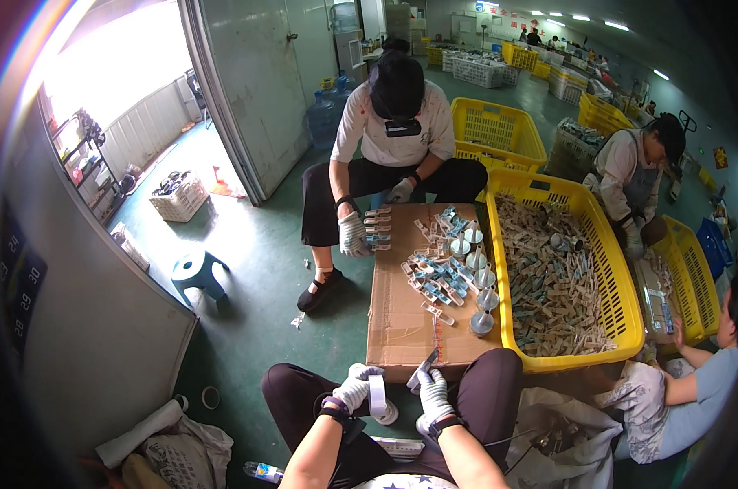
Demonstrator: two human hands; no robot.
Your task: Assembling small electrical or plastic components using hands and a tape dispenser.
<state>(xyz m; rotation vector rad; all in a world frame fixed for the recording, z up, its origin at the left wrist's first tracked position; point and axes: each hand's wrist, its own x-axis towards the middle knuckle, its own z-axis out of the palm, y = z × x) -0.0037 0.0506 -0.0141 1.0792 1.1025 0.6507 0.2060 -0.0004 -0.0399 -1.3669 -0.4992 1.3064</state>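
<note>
My left hand (354, 388), in a striped work glove, is closed on a white roll of tape (377, 394) seen edge-on, low in front of the cardboard box. My right hand (434, 396), gloved too, grips a thin grey tool like a knife (422, 368), its dark tip near the box's front edge. On the cardboard box (397, 326) lies a loose pile of white and blue clothespins (438, 277). Several grey, funnel-like pieces (482, 323) stand in a row along the box's right side. Opposite me, a seated person's gloved hand (353, 235) touches a column of clothespins (377, 228).
Right of the box, a yellow crate (630, 326) is full of clothespins. Another yellow crate (499, 126) stands behind it. Two more people sit at the right. A blue stool (198, 273) stands on the floor at left. White sacks (182, 448) lie by the left wall.
</note>
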